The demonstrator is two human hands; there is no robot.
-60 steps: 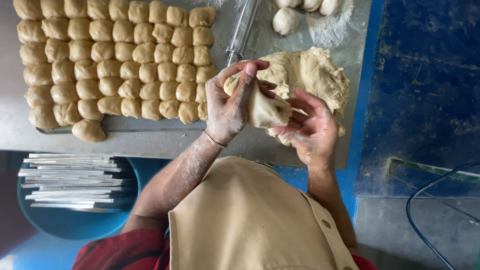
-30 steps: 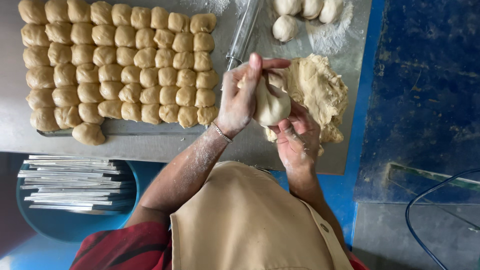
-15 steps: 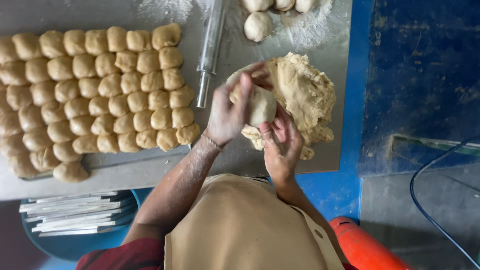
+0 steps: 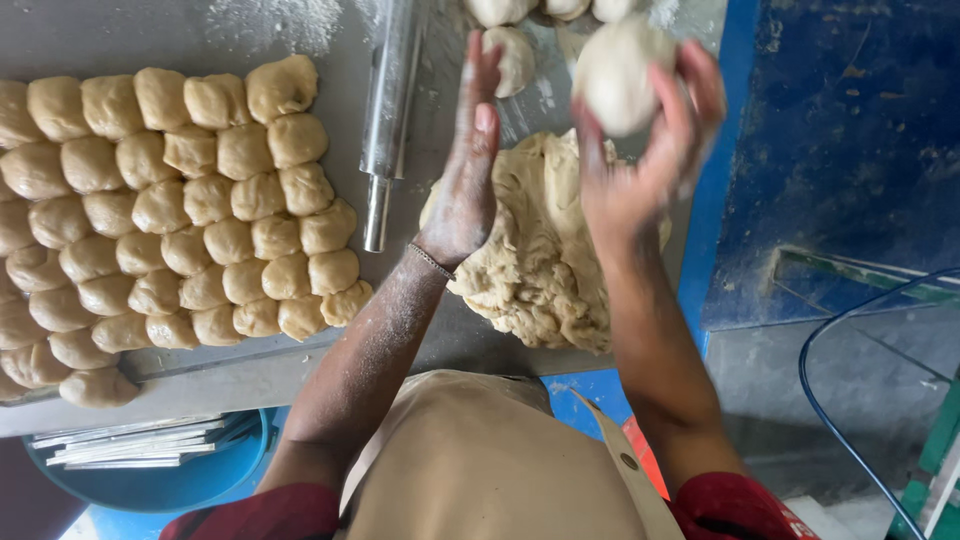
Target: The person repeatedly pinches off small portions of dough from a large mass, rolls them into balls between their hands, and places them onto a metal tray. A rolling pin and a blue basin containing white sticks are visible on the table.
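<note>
Grey metal worktop (dusted with flour) beside a worn blue surface.

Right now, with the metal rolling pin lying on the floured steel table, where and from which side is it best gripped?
Probably the thick barrel of the metal rolling pin, from directly above, fingers closing across its width. It lies flat, running away from the person, between the rows of tan dough balls and the big dough lump. The narrow near handle is an alternative, though it offers less surface.
</note>
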